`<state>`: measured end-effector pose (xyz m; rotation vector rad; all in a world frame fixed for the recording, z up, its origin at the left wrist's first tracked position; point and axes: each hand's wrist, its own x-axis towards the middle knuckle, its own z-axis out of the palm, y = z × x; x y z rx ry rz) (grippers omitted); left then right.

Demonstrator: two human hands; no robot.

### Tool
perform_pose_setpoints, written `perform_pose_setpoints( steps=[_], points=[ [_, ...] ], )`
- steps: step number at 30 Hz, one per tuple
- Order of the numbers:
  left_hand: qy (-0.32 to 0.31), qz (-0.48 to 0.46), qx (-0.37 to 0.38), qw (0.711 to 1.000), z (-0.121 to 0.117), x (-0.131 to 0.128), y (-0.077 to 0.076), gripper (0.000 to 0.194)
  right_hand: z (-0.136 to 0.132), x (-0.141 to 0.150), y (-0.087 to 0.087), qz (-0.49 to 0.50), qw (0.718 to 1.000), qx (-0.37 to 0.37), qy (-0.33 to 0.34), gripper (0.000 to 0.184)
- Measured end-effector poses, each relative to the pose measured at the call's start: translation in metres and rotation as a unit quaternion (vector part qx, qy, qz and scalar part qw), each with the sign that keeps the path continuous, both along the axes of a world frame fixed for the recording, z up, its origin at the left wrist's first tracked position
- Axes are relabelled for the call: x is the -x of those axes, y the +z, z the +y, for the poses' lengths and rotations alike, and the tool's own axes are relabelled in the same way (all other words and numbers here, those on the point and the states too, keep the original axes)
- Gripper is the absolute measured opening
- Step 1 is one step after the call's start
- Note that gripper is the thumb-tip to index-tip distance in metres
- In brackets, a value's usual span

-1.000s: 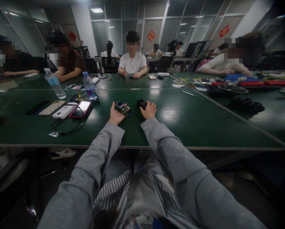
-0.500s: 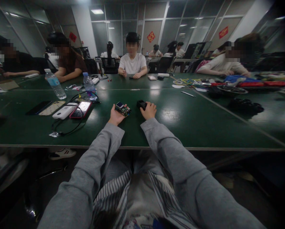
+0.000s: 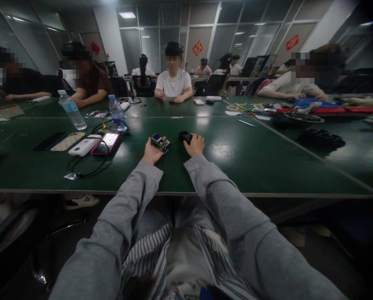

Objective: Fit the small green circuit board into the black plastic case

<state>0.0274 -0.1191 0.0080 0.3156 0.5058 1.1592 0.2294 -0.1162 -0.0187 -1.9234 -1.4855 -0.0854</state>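
Observation:
My left hand [image 3: 151, 153], palm up, is closed around a small green circuit board [image 3: 161, 143] that carries a little screen at its upper left. Beside it on the right, my right hand [image 3: 196, 146] grips a small black box-shaped case [image 3: 185, 136] from above, with fingers over its right side. The case appears to rest on the green table [image 3: 173, 175]. A short gap separates the board from the case. Fine details of both things are too small to make out.
Left of my hands lie a pink-edged phone [image 3: 106, 143], a white power bank [image 3: 84, 146], another phone [image 3: 68, 141] and a black cable [image 3: 94, 171]. Two water bottles [image 3: 73, 110] stand behind. A pen [image 3: 245, 123] and loose cables [image 3: 236, 107] lie to the right. People sit across the table.

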Motion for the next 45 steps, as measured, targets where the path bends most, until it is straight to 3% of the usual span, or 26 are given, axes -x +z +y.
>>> perform_pose_setpoints(
  steps=[25,38,41,45],
  points=[
    [0.004,-0.01,-0.006,1.0,0.0002,0.0006,-0.0012,0.061,-0.0005,0.0004,-0.0001,0.0,1.0,-0.004,-0.002,0.048],
    [0.004,-0.014,-0.001,1.0,-0.0004,0.0002,0.0002,0.056,-0.0026,0.002,0.0021,-0.001,1.0,-0.014,0.001,0.051],
    [0.0,-0.016,-0.003,1.0,0.0007,0.0008,-0.0012,0.059,-0.0005,0.0003,0.0026,0.021,0.999,-0.039,0.011,0.047],
    [0.0,-0.017,-0.006,1.0,0.002,0.001,-0.0033,0.061,0.0009,0.0054,0.0066,0.101,0.984,-0.131,0.063,0.043]
  ],
)
